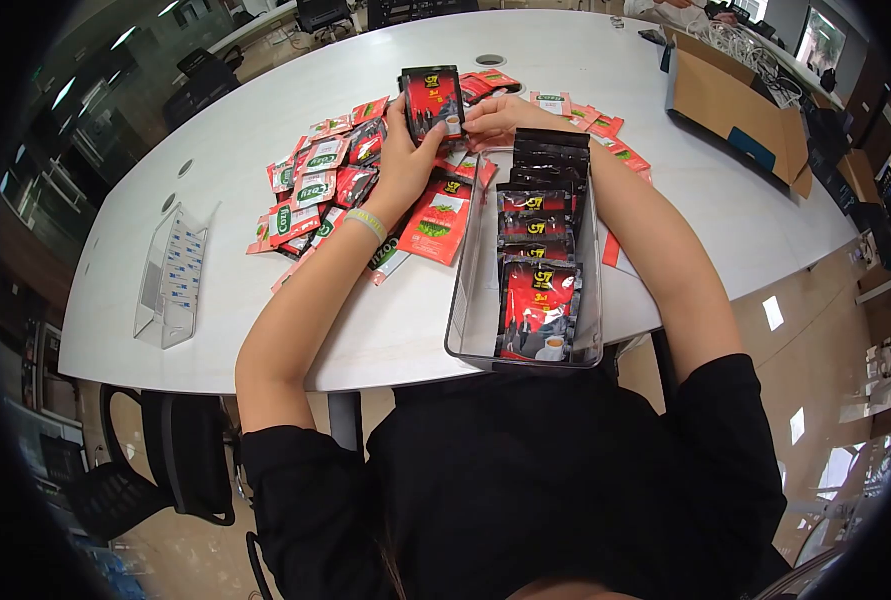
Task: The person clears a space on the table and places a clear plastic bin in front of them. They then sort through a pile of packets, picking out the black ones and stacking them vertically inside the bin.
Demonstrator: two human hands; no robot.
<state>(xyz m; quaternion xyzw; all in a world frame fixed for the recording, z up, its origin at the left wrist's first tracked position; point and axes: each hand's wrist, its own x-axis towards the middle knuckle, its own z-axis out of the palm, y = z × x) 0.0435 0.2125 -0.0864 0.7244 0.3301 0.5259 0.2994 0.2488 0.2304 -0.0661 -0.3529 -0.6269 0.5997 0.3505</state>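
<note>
My left hand [407,155] is closed around a small stack of black-and-red G7 coffee sachets [431,95], held upright above the pile. At the stack's lower right edge, the curled fingers of my right hand [505,117] meet the sachets; part of their grip is hidden. A clear plastic bin [462,325] stands in front of me near the table edge, below my right hand. Inside it, more G7 sachets [540,310] lie overlapping in a row, fronts up, with dark ones at the far end. Loose red-and-white Cozy tea sachets [315,188] spread around my left forearm.
On the left of the white table [235,330] lies a second clear plastic bin [172,280] with a printed strip. An open cardboard box [730,110] sits at the right edge. More red sachets [605,125] lie beyond my right forearm. Another person's hand [680,12] shows at the far right.
</note>
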